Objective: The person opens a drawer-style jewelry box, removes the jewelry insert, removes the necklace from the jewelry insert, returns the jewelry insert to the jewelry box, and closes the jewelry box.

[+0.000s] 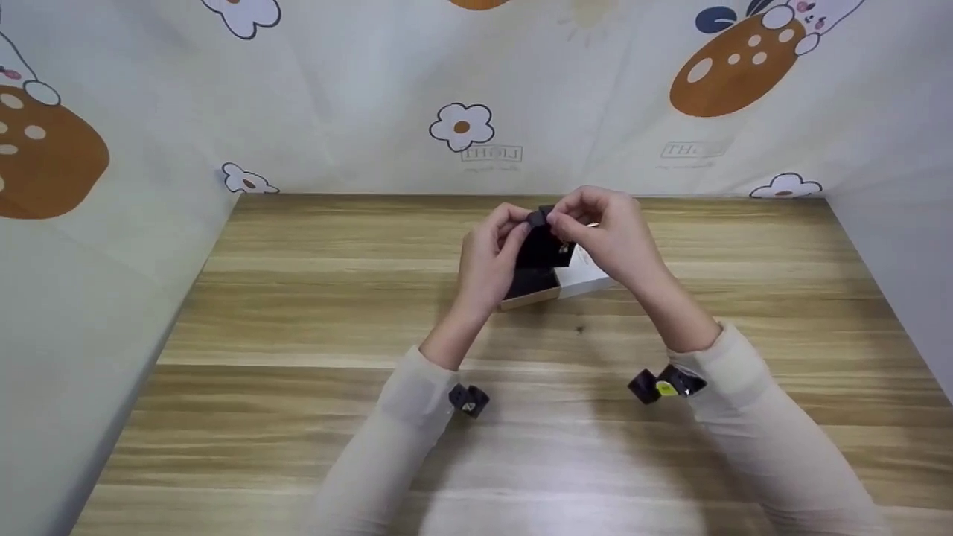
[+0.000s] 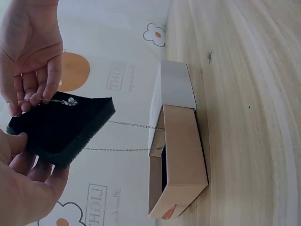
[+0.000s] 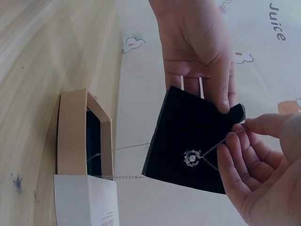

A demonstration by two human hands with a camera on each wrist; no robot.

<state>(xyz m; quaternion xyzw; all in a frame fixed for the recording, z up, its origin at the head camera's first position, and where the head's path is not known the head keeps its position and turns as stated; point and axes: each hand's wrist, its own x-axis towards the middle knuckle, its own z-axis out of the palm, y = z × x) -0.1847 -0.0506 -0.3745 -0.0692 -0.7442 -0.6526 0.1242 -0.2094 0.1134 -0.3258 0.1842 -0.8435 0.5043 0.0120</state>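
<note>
A black velvet-faced foam pad is gripped by my left hand, thumb on its face and fingers behind it. My right hand pinches the fine necklace chain at the pad's upper edge. A silver flower-shaped pendant with a pale round centre hangs against the black face. Two strands of the chain run from behind the pad down into the tan jewellery box, which stands on the table beneath my hands. The inside of the box is dark and partly hidden.
A white box sleeve adjoins the tan box. Both rest on the wood-grain table. Behind the table hangs a pale printed cloth with flowers, and similar cloth lines both sides. Small black cameras sit at both wrists.
</note>
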